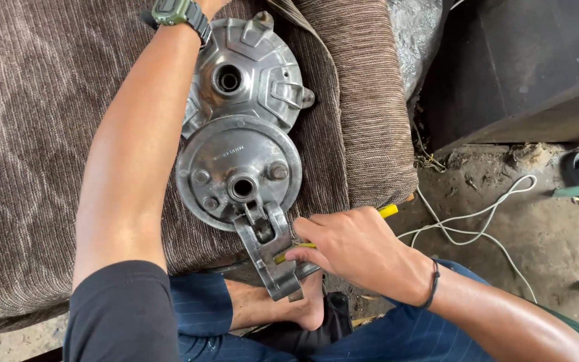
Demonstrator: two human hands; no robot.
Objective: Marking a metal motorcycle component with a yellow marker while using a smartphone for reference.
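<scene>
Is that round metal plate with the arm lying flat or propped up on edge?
Flat: the round plate lies face-up on the brown cushion, partly overlapping another casting.

Daylight, soft and even, bright overall. Glare on the metal plate [239, 171] near the front edge of the cushion [28, 167], and a sheen along my left forearm [129, 141]. My right hand [353, 245] casts a faint shadow. Upper right corner falls dark. Focus sharp at centre; slight stretching toward the frame edges. No motion blur noted.
</scene>
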